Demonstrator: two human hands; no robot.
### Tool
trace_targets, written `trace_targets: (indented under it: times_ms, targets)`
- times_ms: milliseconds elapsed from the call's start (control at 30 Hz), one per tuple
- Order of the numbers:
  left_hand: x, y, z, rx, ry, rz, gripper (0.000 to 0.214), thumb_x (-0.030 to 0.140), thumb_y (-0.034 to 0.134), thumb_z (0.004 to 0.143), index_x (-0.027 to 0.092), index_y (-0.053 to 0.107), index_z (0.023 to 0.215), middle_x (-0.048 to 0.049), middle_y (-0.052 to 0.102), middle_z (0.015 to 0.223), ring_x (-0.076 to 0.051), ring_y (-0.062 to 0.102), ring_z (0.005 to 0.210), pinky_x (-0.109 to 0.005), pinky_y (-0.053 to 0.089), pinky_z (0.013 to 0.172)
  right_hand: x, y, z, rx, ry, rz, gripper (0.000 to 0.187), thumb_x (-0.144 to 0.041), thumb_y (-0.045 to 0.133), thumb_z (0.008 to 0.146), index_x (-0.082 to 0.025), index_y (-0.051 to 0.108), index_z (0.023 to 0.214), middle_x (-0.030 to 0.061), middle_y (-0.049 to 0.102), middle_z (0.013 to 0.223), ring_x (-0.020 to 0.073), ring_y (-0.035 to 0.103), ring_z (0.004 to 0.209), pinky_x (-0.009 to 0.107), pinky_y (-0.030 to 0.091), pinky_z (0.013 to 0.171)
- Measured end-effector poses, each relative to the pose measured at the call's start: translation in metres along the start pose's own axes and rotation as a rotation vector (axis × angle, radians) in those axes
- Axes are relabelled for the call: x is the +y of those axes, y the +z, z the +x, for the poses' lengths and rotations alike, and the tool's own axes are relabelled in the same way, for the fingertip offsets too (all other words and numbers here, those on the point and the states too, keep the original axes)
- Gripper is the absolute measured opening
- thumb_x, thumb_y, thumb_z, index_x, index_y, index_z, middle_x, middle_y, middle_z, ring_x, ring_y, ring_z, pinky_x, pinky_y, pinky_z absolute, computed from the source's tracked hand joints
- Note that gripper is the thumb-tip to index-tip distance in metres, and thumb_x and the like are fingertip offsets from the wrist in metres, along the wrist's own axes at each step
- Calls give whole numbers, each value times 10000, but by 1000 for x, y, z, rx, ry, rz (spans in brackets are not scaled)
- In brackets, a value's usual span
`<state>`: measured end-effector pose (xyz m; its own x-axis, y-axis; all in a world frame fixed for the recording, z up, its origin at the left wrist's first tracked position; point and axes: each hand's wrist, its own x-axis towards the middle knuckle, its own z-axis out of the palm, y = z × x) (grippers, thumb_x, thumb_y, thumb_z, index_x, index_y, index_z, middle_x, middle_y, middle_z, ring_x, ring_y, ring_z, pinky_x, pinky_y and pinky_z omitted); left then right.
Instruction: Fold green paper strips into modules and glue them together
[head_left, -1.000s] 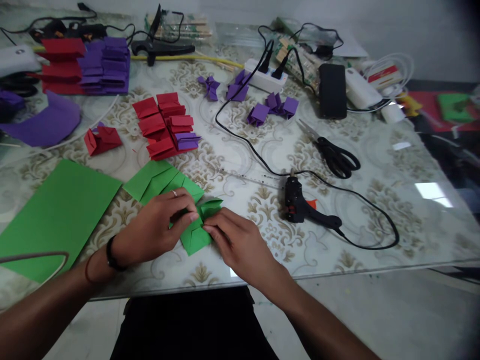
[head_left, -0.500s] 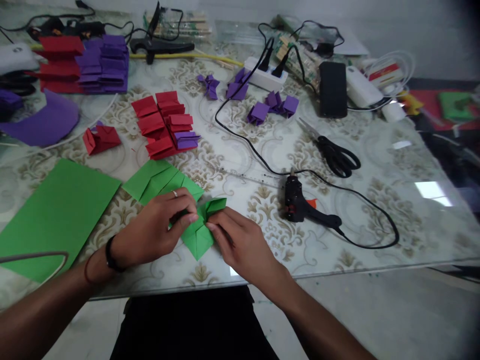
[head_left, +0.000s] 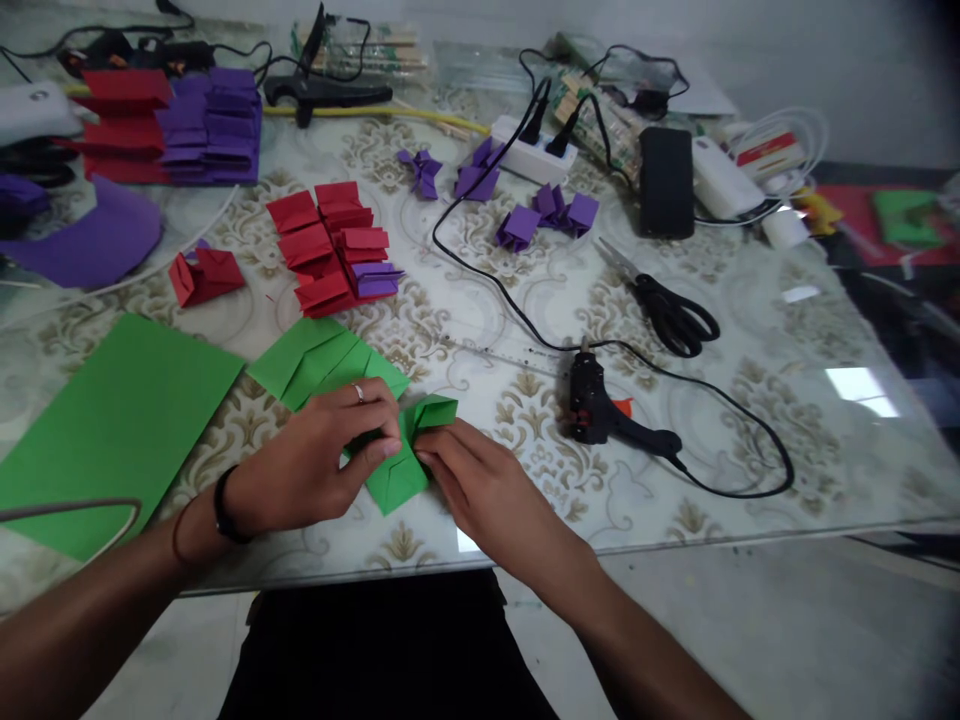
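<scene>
Two hands meet over a small folded green paper [head_left: 395,483] near the front edge of the table [head_left: 645,515], in front of the person. The right hand [head_left: 491,485] has thumb and forefinger closed on the paper's right edge. The left hand [head_left: 322,455] covers its left side, thumb tip close to the curled fingers; whether they grip it, I cannot tell. One corner of the paper points towards the person, and a raised flap [head_left: 436,411] at its far end points right. The visible part runs away from the person, leaning slightly right; with the left side hidden, its true long axis is uncertain.

Just beyond the left hand lies another folded green paper [head_left: 315,357], its length slanting from far left to near right. Farther left is a flat green sheet [head_left: 127,425]. Well to the right, a glue gun [head_left: 590,400] points its nozzle away from the person, near scissors [head_left: 670,307].
</scene>
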<state>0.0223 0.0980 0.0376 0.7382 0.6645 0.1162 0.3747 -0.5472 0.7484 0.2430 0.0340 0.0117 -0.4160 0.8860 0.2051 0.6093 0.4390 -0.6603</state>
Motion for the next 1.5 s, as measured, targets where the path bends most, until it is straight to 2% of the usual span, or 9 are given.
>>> trace_targets:
  times_ms: [100,167,433,600,867,1033,1233,1400,1500]
  targets:
    - [2,-2,-1,-26,20,-22,165,147,563,1052,197,637,913,-57,667,1150,-207,632,1167,-358,481,1044,0,0,1,-7,-22,-10,209,-161,477,1110,-163,661,1010,84,686,922,224,685,836,341,564,769]
    - [2,-3,0,-52,33,-37,171,142,555,1052,196,637,911,-63,671,1159,-213,630,1200,-368,472,1073,1,1,1,2,-22,17,183,-165,496,1106,-167,659,1024,83,692,933,225,690,855,340,567,782]
    - [0,-3,1,-69,51,-47,170,149,551,1051,181,645,912,-60,669,1103,-197,630,1080,-346,488,1017,2,-8,1,-11,52,159,117,-152,572,1070,-172,687,1060,76,707,987,207,706,914,315,571,828]
    - [1,-3,0,-78,54,-56,164,153,547,1050,190,638,919,-56,683,1078,-200,632,1057,-365,483,1016,0,-10,3,-32,62,200,84,-139,627,1028,-179,696,1001,52,702,943,184,702,856,281,555,765]
    - [-1,1,-1,-90,71,-44,153,207,597,1040,215,691,920,-55,738,1151,-261,574,1176,-446,438,1058,-2,-6,3,-3,77,236,124,-113,625,987,-201,671,914,5,674,854,141,646,736,254,516,685]
    - [0,3,-2,-122,66,-18,166,200,605,1032,224,707,904,-56,740,1078,-290,557,1191,-482,410,1017,-5,-9,3,17,33,179,140,-149,614,1012,-209,657,893,7,679,823,146,624,699,266,496,647]
    - [3,4,-1,-75,91,-9,163,153,623,1022,215,702,893,-43,737,1042,-279,532,1155,-470,376,1011,-6,-7,0,49,19,124,135,-141,605,1005,-203,639,891,6,659,794,134,576,643,262,457,600]
    - [1,6,-2,-105,86,-2,178,174,597,1040,205,705,902,-51,737,1034,-260,532,1084,-451,371,962,-9,-4,-2,41,112,180,144,-131,614,978,-199,639,854,-10,642,759,124,587,637,249,461,604]
    - [0,8,-2,-124,91,-5,190,180,595,1045,201,700,889,-42,742,1006,-255,532,1058,-448,361,951,-11,-7,-1,95,189,215,147,-141,621,974,-209,635,843,-23,637,740,118,591,629,239,463,597]
